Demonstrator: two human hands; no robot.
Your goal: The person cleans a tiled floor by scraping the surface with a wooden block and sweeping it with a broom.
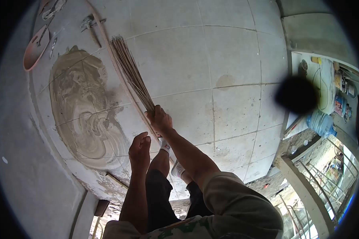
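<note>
My right hand (pixel 160 120) is closed round the handle end of a stick broom (pixel 132 73), a bundle of thin brown sticks fanning out toward the far side of the floor. My left hand (pixel 139 149) hangs lower and to the left, fingers loosely bent and apart, with nothing seen in it. A pale hose (pixel 117 71) runs along the floor beside the broom and passes under my hands. Left of the hose spreads a wet grey-brown puddle (pixel 81 111) with swirl marks on the tiles.
A hammer (pixel 92 30) lies beyond the puddle near the hose. Against the left wall rests a pinkish scoop-shaped container (pixel 36 51) with a tool in it. A large blue water bottle (pixel 321 122) and clutter stand at the right. My shoes (pixel 177 170) are on the tiles.
</note>
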